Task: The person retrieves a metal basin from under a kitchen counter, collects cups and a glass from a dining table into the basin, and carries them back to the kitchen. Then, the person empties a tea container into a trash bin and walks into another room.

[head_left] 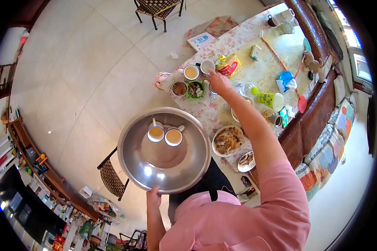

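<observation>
Basin (134,146), wide and shiny like thin metal, sits in front of you beside the table (197,109); your left hand (153,195) grips its near rim, fingers closed on the edge. It should feel stiff and fairly light, but wide enough to tip from one side, so a firm rim hold low against your body suits it. Inside, two mugs (156,133) (173,137) stand near each other on smooth metal and could slide or clink if you tilt it. They look hard, perhaps enamel; take them by the handles. Your right hand (219,83) reaches over the table, fingers partly extended at the rim of the pale cup (207,67); whether they hold it, you cannot tell.
</observation>
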A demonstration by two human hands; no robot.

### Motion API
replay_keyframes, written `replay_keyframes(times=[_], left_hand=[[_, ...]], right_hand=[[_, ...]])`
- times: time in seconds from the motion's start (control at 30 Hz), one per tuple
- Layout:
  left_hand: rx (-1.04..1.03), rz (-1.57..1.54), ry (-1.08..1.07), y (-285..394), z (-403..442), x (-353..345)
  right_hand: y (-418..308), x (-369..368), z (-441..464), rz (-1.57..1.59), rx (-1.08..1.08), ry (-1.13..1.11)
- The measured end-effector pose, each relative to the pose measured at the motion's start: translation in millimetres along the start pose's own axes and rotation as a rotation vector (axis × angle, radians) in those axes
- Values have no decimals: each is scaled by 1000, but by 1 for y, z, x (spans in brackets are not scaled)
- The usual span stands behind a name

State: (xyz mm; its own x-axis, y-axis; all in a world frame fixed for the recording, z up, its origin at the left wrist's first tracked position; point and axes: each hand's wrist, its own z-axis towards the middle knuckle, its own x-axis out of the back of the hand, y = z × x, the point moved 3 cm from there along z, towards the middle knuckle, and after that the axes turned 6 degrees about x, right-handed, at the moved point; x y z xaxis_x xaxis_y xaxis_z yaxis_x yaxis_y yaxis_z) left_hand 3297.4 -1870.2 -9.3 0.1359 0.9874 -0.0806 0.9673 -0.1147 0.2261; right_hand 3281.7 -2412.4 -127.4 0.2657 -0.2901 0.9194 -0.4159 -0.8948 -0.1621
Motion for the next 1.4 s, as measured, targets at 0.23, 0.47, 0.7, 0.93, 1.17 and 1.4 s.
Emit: replay_keyframes(times=[0.23, 0.47, 0.7, 0.93, 1.17, 1.4], left_hand=[[-18, -47, 5, -3, 3, -3], [-30, -49, -24, -2, 6, -2], [-22, -25, -66, -2, 6, -6], [-41, 12, -89, -11, 14, 0], [9, 41, -93, -14, -1, -10], [12, 77, -101, -18, -10, -22]], right_hand=[[11, -23, 12, 33, -44, 34], [1, -1, -8, 65, -48, 88], [-69, 108, -100, 167, 36, 231], [-210, 153, -160, 354, 764, 53], [-304, 37, -130, 363, 650, -161], [-307, 11, -116, 263, 598, -42]])
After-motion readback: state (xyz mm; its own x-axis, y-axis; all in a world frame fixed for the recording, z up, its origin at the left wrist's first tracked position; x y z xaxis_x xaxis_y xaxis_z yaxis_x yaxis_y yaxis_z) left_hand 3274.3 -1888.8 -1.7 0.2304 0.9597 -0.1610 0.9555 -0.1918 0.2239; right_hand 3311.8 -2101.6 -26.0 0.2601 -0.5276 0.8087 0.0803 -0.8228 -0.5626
